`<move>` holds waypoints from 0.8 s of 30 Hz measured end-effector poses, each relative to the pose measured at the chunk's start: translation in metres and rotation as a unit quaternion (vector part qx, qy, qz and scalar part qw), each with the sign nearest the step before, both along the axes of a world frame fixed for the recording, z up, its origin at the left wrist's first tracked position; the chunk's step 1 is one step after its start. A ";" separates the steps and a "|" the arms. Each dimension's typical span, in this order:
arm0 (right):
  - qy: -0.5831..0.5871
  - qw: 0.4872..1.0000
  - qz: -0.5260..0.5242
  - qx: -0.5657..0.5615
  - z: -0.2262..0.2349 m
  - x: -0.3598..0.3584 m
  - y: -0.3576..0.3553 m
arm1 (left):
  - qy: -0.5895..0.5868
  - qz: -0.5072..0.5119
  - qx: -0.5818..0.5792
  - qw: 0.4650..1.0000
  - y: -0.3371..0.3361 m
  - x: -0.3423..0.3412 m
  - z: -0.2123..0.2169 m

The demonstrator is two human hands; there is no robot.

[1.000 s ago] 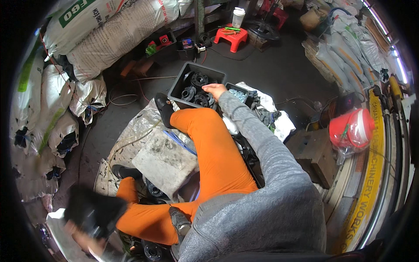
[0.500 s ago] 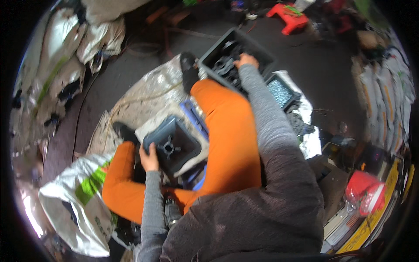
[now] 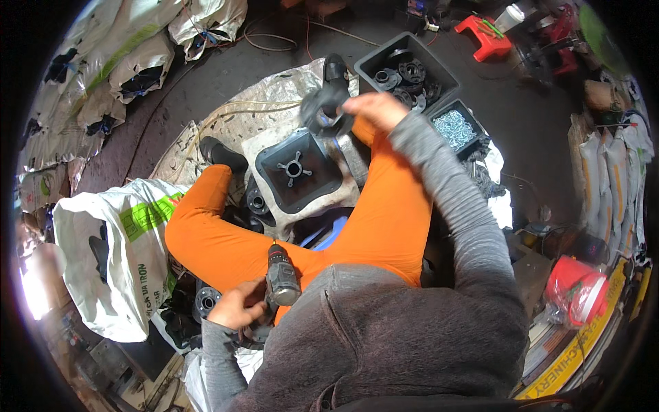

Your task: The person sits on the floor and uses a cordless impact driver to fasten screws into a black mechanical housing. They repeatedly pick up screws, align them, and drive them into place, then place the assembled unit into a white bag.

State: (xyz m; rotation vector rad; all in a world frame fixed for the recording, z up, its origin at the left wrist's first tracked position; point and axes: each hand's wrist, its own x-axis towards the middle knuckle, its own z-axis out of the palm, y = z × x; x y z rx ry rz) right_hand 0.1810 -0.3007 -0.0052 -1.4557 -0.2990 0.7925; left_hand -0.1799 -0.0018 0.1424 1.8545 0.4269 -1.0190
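My right hand grips a round black flanged part, blurred by motion, above the far right of a dark square tray-like piece. That piece has a spoked hub in its middle and rests on a pale block. Close against my lap, my left hand has its fingers curled at a cordless drill, whose bit points away from me. The drill's handle is hidden beneath its body. Several black flanged parts lie in a grey bin at the far right.
A small bin of silver screws stands beside the grey bin. At left are a white sack and black hubs. A red stool stands at the back; a red bucket is at right.
My right hand has come out of the grey bin with a black flanged part. My left hand has left the square piece and moved back to the drill. The view has shifted.
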 end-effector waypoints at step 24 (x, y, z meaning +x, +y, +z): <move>-0.202 0.876 0.274 -0.341 -0.077 -0.019 0.111 | -0.263 0.038 0.186 0.946 -0.055 -0.046 -0.043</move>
